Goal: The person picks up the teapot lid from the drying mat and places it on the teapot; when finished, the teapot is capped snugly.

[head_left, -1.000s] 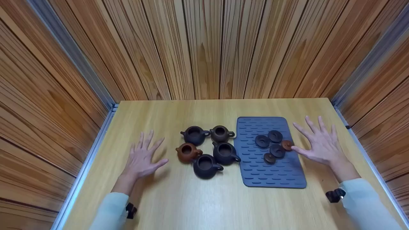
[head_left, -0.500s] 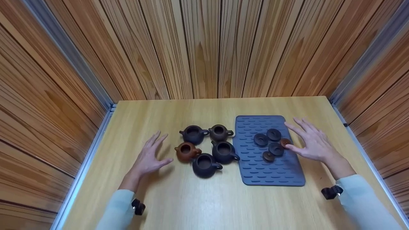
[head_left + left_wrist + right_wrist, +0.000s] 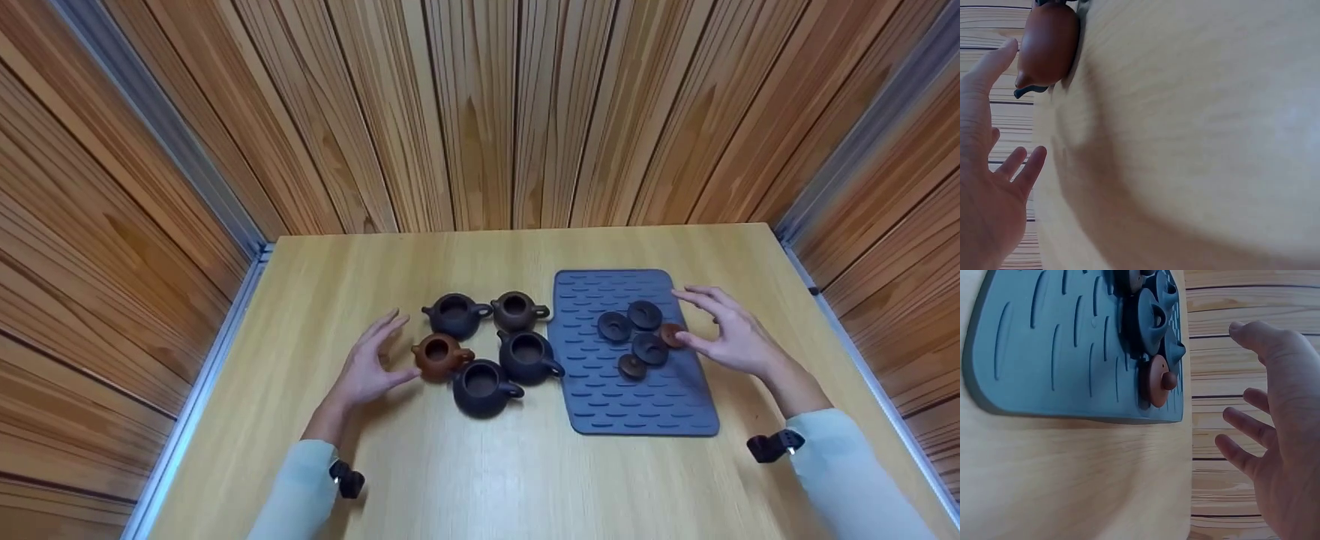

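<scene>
My left hand (image 3: 369,369) hovers just left of a reddish-brown teapot (image 3: 437,358), thumb and fingers spread apart with nothing held. In the left wrist view a gap shows between the thumb and that teapot (image 3: 1050,42). Around it stand several dark lidless teapots, among them a front black one (image 3: 481,390). Over the right edge of a grey mat (image 3: 637,409) my right hand (image 3: 731,337) is held with fingers apart, holding nothing. Closest to its thumb lies a reddish-brown lid (image 3: 670,335); the right wrist view shows this lid (image 3: 1158,381) with its knob up, apart from the hand.
Several dark lids, such as a black one (image 3: 614,327) and a small brown one (image 3: 632,367), lie grouped on the mat. The mat's left edge is beside a teapot handle. Wood-panelled walls (image 3: 487,135) enclose the table (image 3: 450,480) at the back and sides.
My left hand has moved right, towards the reddish-brown teapot, its fingers turning inward. My right hand has shifted slightly left over the mat's edge. The teapots and lids stay in place.
</scene>
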Available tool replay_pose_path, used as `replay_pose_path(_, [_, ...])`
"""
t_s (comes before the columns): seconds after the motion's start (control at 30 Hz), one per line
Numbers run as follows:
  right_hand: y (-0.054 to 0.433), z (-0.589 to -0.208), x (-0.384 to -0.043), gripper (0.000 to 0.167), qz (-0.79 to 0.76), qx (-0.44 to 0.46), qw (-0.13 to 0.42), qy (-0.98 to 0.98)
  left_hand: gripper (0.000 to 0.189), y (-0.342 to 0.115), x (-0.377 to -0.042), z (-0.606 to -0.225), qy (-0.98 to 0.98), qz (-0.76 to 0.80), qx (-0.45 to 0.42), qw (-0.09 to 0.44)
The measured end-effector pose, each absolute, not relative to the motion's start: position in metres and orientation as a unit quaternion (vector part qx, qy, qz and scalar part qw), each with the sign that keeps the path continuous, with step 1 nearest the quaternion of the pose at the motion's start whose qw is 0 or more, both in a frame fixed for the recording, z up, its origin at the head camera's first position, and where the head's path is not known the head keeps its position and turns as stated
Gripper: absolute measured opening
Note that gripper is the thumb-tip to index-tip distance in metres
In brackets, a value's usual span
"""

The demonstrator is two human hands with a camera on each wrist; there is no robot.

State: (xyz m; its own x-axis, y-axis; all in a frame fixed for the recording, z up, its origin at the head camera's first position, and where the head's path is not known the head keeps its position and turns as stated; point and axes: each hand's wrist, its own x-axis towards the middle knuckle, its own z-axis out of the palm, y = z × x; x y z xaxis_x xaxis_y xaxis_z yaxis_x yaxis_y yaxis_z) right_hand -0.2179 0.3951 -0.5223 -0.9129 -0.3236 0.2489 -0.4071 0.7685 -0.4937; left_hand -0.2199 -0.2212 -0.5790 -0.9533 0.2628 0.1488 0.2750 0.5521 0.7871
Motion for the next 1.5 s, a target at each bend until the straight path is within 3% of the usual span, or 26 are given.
replay_pose_path(0.27, [0.401,-0.539,-0.222,0.066,0.340,0.158,0.055,-0.926,0.091,-0.209,-0.226,-0.590,-0.868,-0.467,-0.171,0.014])
replay_pose_path(0.53, [0.402,-0.563,-0.221,0.050,0.367,0.129,0.063,-0.919,0.085,-0.205,-0.224,-0.602,-0.851,-0.502,-0.154,-0.003])
replay_pose_path(0.8, [0.402,-0.579,-0.220,0.041,0.412,0.107,0.059,-0.903,0.068,-0.208,-0.227,-0.622,-0.812,-0.549,-0.196,0.043])
replay_pose_path(1.5, [0.397,-0.586,-0.226,0.038,0.451,0.028,0.009,-0.892,0.062,-0.193,-0.227,-0.600,-0.818,-0.562,-0.106,-0.060])
